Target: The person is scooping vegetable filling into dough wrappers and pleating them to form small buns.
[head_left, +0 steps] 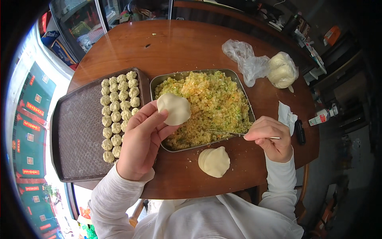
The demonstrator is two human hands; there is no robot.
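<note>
Left hand (143,137) pinches a dough wrapper (175,109) — right hand (272,137) grips a thin utensil (237,134) (crosswise, tip leftward).

Smooth dough disc (175,108) (softly matt)

Toward ten o'clock, pale Latin lettering stands on a dark-blue cardboard box (49,42). From nine to eight o'clock, gold characters run along narrow red paper strips (31,125) on a green panelled surface (45,149). At three o'clock, a clear plastic bottle (333,110) bears a white-and-red printed label (318,120), its print too small to make out.
</note>
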